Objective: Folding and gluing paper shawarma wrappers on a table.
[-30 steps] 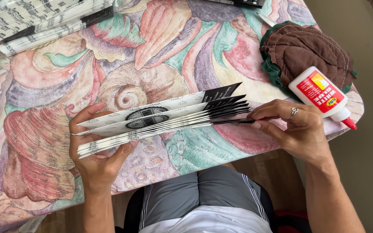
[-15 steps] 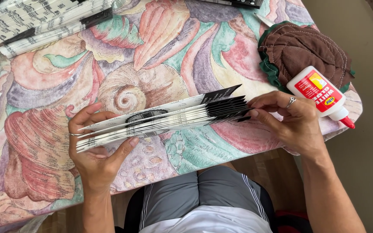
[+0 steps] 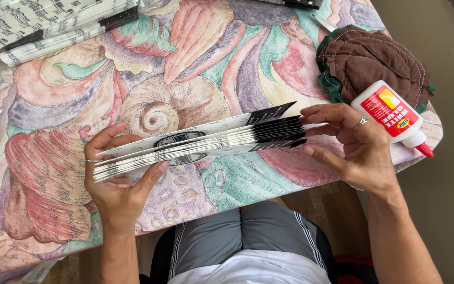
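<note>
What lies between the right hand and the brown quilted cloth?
In the head view, a white glue bottle with a red label lies between the right hand and the brown quilted cloth.

Two bare hands are in view: one left hand (image 3: 114, 179) and one right hand (image 3: 353, 144). Each hand wears one thin ring, two rings in all. Between the hands is one long, accordion-folded stack of black-and-white printed paper (image 3: 200, 142); the number of its folds cannot be told. One more pile of similar folded printed paper (image 3: 53, 23) lies at the far left corner. There is one white plastic glue bottle with a red label and red tip (image 3: 395, 118), one brown quilted cloth pad with a green edge (image 3: 374, 60), and one table covered by one pastel seashell-patterned cloth (image 3: 195, 63).
</note>
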